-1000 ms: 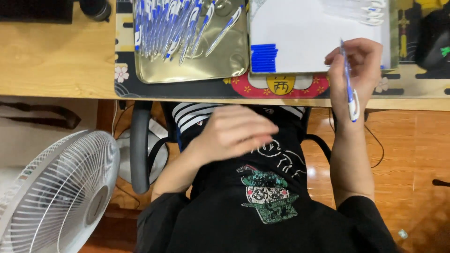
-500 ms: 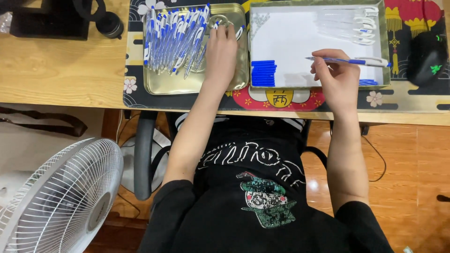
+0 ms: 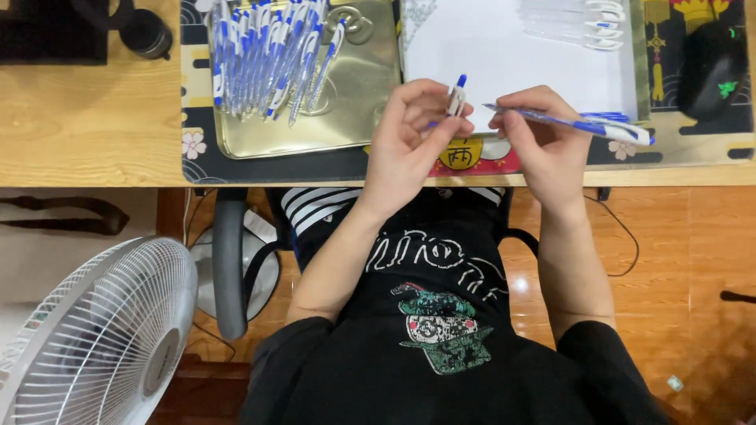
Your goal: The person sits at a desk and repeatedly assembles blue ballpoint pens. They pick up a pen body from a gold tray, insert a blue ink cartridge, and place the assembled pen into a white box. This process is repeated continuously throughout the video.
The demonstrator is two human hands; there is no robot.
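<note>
Left hand (image 3: 409, 142) pinching small pen cap (image 3: 456, 96) at fingertips. Right hand (image 3: 543, 142) gripping blue-and-clear pen (image 3: 575, 124), lying level above counter (image 3: 87, 134) edge. Pen pile (image 3: 268, 55) sitting in gold tray (image 3: 354, 110).

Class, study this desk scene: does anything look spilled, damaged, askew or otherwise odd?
Nothing stands out. The pens lie heaped in the gold tray, the left hand pinches a small pen part, and the right hand holds a pen body.

- The left hand (image 3: 409, 134) is raised, palm toward the camera, fingertips apparently pinched together.
- The right hand (image 3: 543, 138) sits just beside it, fingers curled closed.
</note>
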